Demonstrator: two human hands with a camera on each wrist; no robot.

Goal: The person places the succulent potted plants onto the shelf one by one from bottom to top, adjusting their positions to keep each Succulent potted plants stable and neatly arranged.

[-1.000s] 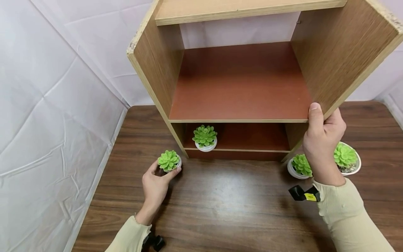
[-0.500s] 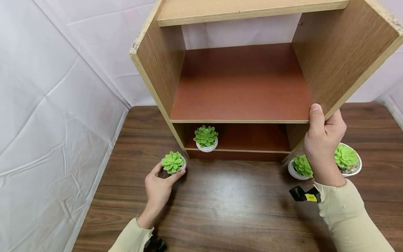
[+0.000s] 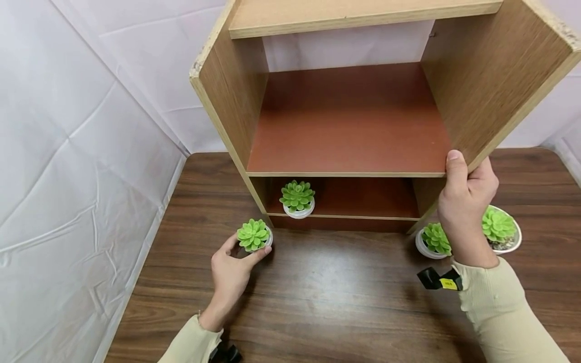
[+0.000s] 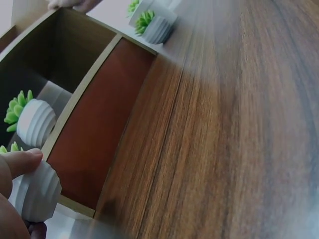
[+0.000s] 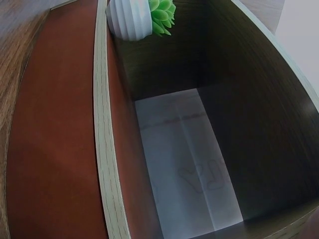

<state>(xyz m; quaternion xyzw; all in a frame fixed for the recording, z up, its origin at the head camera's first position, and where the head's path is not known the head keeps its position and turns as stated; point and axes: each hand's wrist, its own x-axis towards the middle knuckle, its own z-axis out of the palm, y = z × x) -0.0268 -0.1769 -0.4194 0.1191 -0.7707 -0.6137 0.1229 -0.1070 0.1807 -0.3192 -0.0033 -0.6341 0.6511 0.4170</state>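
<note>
My left hand (image 3: 231, 275) holds a small potted succulent (image 3: 252, 235) with thumb and fingers round its white ribbed pot, just outside the shelf unit's lower left front corner. In the left wrist view the thumb lies across that pot (image 4: 42, 191). My right hand (image 3: 467, 201) grips the shelf unit (image 3: 349, 126) where its right side panel meets the middle shelf, thumb on the inner side. Another potted succulent (image 3: 297, 197) stands at the left front of the lower shelf; its ribbed pot (image 5: 130, 20) shows at the top of the right wrist view.
Right of the unit, a round potted succulent (image 3: 433, 241) and a larger oval one (image 3: 501, 229) stand on the brown wood-grain table (image 3: 327, 302), partly hidden by my right arm. White sheeting (image 3: 91, 151) hangs at the left and behind.
My left hand has moved slightly to the right with the succulent, nearer the lower shelf's left corner. The right hand keeps its grip on the unit.
</note>
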